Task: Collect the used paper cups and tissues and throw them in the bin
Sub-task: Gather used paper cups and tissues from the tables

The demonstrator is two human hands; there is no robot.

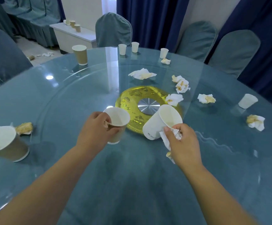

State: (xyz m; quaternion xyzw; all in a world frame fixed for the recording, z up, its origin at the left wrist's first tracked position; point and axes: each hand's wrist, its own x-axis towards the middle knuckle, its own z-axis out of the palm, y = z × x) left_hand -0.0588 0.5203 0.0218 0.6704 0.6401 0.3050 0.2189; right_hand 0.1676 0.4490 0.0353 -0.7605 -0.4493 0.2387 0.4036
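Gripping a brown paper cup (118,118) round its side, the left hand (96,129) holds it upright over the glass-topped bench (132,176). The right hand (182,142) pinches the rim of a tilted white cup (156,125), with a crumpled tissue (165,141) bunched under the same fingers. At the near left edge stands a second brown cup (5,143), a stained wad (24,128) just beside it. Past the hands lies a yellow ring (132,96) at the bench's centre. Loose tissues (181,84) are scattered beyond it and to the right, where a lone white cup (247,101) stands. Along the far rim are a tall brown cup (80,54) and three small white cups (122,49) – covered chairs (113,30) behind them.
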